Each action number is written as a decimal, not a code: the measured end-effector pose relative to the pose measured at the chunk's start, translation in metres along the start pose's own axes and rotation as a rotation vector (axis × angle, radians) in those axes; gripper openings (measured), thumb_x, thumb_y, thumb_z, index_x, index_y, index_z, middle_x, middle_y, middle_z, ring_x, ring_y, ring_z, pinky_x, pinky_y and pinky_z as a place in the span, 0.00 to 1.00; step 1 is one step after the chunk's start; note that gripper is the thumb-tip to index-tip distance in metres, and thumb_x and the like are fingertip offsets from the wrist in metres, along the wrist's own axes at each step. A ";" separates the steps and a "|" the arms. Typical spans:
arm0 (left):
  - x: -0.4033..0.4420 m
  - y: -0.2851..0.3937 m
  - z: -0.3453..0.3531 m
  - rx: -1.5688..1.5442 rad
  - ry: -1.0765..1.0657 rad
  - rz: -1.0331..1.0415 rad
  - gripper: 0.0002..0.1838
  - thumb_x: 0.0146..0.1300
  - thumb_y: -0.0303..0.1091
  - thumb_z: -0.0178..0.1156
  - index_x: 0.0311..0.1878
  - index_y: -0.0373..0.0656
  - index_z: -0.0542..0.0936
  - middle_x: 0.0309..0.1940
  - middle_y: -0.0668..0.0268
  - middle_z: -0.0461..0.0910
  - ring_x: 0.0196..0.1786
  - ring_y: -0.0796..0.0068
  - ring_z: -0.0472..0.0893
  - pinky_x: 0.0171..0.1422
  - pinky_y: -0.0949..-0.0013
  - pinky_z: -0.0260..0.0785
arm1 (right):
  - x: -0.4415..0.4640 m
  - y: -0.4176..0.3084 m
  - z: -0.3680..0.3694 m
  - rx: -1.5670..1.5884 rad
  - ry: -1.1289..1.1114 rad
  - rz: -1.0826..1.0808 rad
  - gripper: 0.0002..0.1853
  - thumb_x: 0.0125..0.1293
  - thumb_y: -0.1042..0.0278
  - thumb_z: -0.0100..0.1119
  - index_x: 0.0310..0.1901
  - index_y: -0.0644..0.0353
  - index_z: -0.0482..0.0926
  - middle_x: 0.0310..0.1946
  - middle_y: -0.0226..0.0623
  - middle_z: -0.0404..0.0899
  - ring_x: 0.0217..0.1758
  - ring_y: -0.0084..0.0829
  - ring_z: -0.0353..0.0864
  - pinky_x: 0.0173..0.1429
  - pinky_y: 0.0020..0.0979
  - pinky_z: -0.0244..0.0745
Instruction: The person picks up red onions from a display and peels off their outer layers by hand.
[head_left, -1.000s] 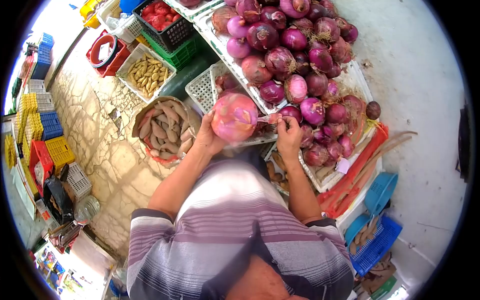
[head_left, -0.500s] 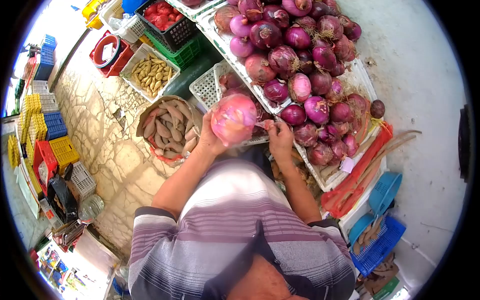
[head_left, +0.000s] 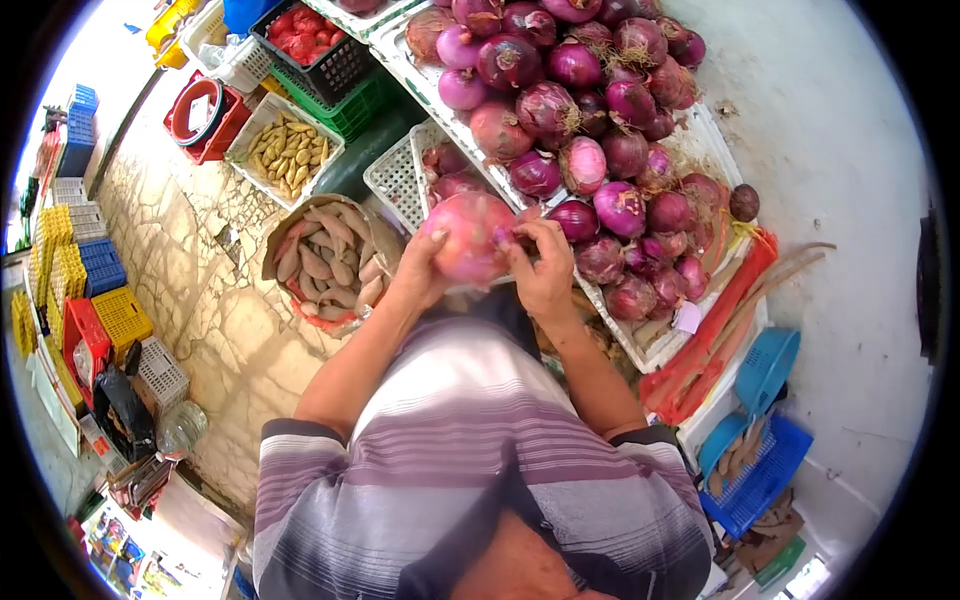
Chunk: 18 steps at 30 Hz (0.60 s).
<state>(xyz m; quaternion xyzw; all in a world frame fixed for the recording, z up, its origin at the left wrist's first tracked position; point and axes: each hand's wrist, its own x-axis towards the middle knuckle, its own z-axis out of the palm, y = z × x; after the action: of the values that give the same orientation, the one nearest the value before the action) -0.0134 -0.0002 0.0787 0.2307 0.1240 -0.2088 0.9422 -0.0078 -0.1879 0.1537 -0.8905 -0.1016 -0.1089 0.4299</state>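
Note:
In front of my belly is a round, bulging clear plastic bag (head_left: 468, 245), packed with pink and reddish contents that are blurred. My left hand (head_left: 418, 272) is closed round its left side, thumb on top. At the bag's right side, my right hand (head_left: 545, 275) pinches the gathered plastic with thumb and forefinger. Just beyond the bag, red onions (head_left: 455, 185) lie in a white perforated basket (head_left: 393, 183). A large heap of red onions (head_left: 620, 205) fills the white foam tray (head_left: 725, 140) to the right.
A sack of sweet potatoes (head_left: 330, 255) stands on the cracked stone floor at left. Behind it are a white crate of small yellowish tubers (head_left: 290, 155) and a green crate (head_left: 345, 105). Red netting (head_left: 700, 365), blue baskets (head_left: 765, 370) and stacked coloured crates (head_left: 100, 265) line the sides.
My right hand has come closer to the bag, and the stretched plastic neck is now short and bunched at its fingers. The surroundings have shifted slightly left in view.

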 end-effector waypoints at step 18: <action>-0.002 -0.001 -0.007 -0.135 -0.021 -0.046 0.46 0.60 0.54 0.70 0.77 0.47 0.62 0.69 0.56 0.72 0.68 0.52 0.75 0.74 0.42 0.68 | -0.021 0.039 0.023 0.713 0.319 0.613 0.13 0.79 0.63 0.56 0.47 0.67 0.79 0.37 0.34 0.82 0.37 0.25 0.80 0.42 0.27 0.76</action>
<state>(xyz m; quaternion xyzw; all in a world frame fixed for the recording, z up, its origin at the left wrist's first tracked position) -0.0164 0.0034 0.0731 0.1615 0.1331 -0.2242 0.9518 -0.0152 -0.1956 0.1052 -0.6493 0.2012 -0.0708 0.7300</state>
